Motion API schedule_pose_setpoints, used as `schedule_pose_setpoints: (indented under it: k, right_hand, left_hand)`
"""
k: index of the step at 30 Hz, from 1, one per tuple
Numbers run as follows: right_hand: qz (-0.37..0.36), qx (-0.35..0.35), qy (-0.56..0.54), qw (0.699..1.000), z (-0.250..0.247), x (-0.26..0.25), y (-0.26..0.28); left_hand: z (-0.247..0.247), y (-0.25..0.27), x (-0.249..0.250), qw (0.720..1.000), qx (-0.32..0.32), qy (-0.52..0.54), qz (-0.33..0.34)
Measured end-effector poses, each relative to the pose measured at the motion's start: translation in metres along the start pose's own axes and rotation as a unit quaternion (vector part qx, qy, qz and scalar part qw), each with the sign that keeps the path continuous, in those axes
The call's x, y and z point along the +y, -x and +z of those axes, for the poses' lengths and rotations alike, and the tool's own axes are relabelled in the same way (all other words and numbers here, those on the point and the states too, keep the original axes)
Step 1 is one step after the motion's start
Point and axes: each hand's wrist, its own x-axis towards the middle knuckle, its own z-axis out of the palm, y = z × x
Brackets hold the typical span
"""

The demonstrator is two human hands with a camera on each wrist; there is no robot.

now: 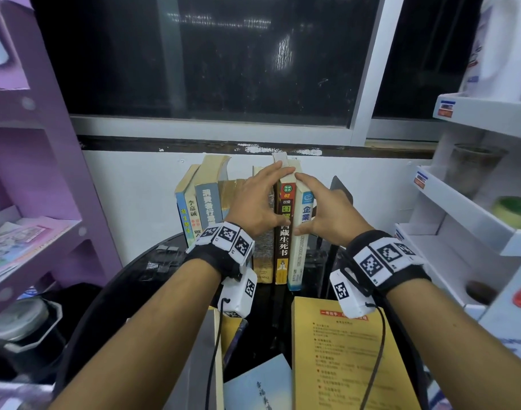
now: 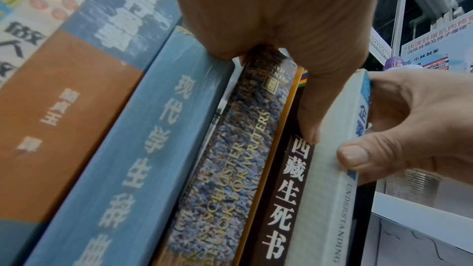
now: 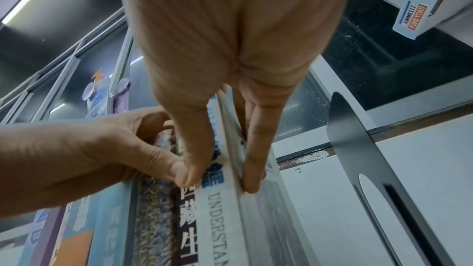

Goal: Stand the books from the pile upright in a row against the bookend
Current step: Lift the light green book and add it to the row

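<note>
Loose books (image 1: 339, 350) lie flat below your wrists. Your right hand (image 1: 327, 208) pinches the white book (image 1: 297, 247), thumb on spine, fingers (image 3: 253, 161) on its cover. Your left hand (image 1: 253, 202) grips the brown book (image 1: 283, 232) beside it. Bookend (image 3: 363, 145) stands apart, beyond your right fingers.

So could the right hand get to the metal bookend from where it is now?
Probably yes. The right hand grips the white book, and the bookend stands just to its right across an open gap; it would need to let go first.
</note>
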Motion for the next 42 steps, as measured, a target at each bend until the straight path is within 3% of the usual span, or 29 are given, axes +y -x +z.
schedule_pose_setpoints:
  k: [13,42]
  right_hand:
    - [-0.013,0.044,0.033,0.998,0.007,0.006,-0.015]
    - [-0.012,0.049,0.029,0.998,0.011,0.003,-0.004]
  left_hand:
    - [-0.001,-0.001,-0.002,1.000,-0.012,-0.006,0.003]
    - [-0.003,0.008,0.005,0.999,-0.012,-0.040,0.010]
